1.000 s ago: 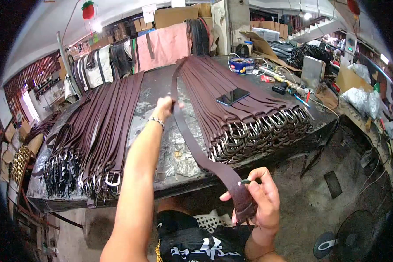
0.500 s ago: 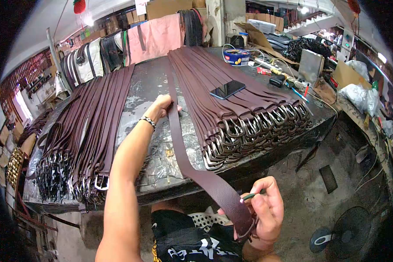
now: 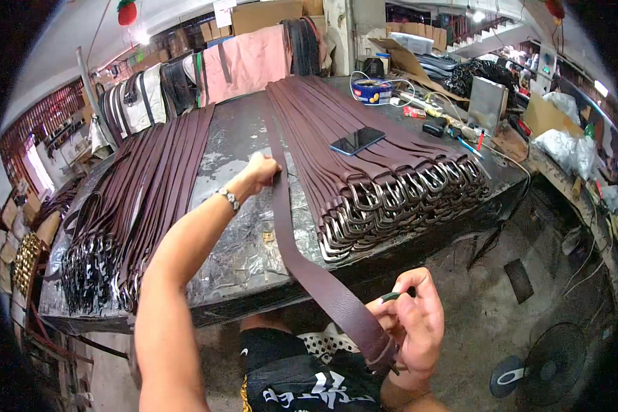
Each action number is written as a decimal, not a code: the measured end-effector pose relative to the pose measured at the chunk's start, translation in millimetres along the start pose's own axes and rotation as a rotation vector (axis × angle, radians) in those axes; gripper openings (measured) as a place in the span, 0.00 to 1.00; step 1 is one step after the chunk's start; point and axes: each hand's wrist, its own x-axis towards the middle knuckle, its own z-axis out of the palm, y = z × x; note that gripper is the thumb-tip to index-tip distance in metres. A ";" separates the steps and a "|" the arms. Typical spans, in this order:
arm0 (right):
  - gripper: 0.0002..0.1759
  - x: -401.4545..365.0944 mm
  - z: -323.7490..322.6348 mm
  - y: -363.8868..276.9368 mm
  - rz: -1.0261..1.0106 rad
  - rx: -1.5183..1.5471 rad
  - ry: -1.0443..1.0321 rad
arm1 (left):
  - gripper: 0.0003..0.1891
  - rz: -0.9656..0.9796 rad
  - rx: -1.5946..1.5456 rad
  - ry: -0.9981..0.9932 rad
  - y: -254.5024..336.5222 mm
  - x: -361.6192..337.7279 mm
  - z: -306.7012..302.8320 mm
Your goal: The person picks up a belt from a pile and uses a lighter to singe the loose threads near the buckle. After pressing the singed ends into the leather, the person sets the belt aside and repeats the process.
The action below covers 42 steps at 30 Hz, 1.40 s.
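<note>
A dark brown leather belt point(image 3: 290, 240) runs from the far part of the table over its front edge towards my body. My left hand point(image 3: 261, 170) pinches the belt's left edge about midway along the table. In front of my body, my right hand point(image 3: 419, 326) is closed around the belt's near end, where the strap folds over. Between that hand's thumb and index finger is a small dark green, slim object point(image 3: 393, 296) whose kind I cannot make out. The buckle at this end is mostly hidden by the fingers.
A thick stack of brown belts point(image 3: 343, 130) with silver buckles lies right of the strap, a phone point(image 3: 358, 141) on top. Another belt pile point(image 3: 161, 172) lies at left. Behind are a blue tub point(image 3: 371, 91) and pens point(image 3: 468, 147). A fan point(image 3: 549, 367) stands at lower right.
My left hand has slid a little nearer along the belt and now grips its left edge, its fingers no longer showing on the far side. My right hand has hardly moved.
</note>
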 end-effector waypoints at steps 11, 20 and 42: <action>0.06 38.2 1.1 64.2 0.090 -0.118 0.076 | 0.33 0.176 0.308 0.299 -1.5 100.7 2.6; 0.07 41.3 -12.2 61.3 0.117 -0.092 -0.006 | 0.17 0.313 0.893 0.041 89.0 -49.5 -25.9; 0.10 30.7 -2.5 72.9 -0.002 -0.350 -0.039 | 0.37 0.013 -0.242 -0.168 24.8 -369.9 93.7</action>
